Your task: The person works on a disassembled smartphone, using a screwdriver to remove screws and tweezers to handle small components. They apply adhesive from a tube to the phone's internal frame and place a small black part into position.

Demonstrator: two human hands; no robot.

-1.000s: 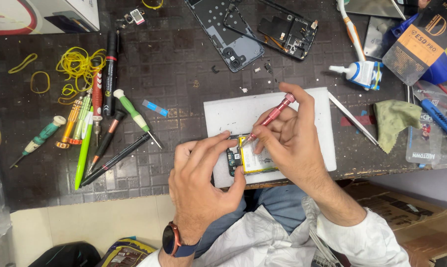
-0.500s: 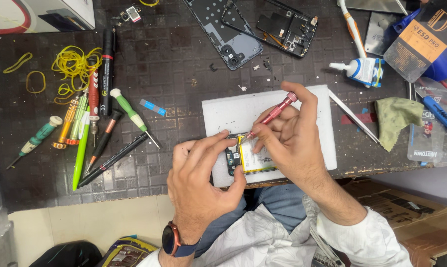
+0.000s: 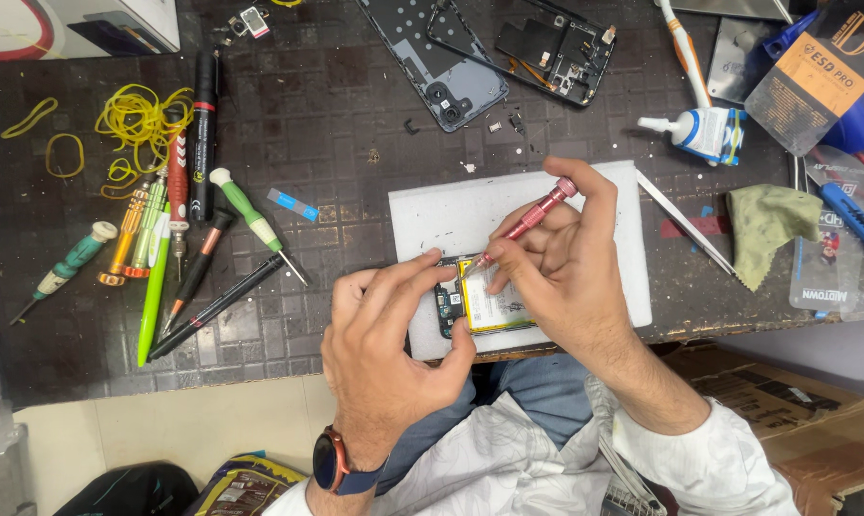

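My left hand (image 3: 389, 349) & right hand (image 3: 556, 277) are covering most of the opened phone (image 3: 480, 308); only a bit of battery & board is showing btwn them. The red screwdriver (image 3: 527, 222) tip is too small to tell which screw it's sitting on. Tiny parts (image 3: 503, 124) on the far mat are blurring together, can't ID them. The white box (image 3: 69, 24) far left is getting cut off by the top edge, the cardboard box (image 3: 814, 420) near right by the frame edge.

Orange-black pouch (image 3: 819, 72) top right; white box (image 3: 74, 24) top left
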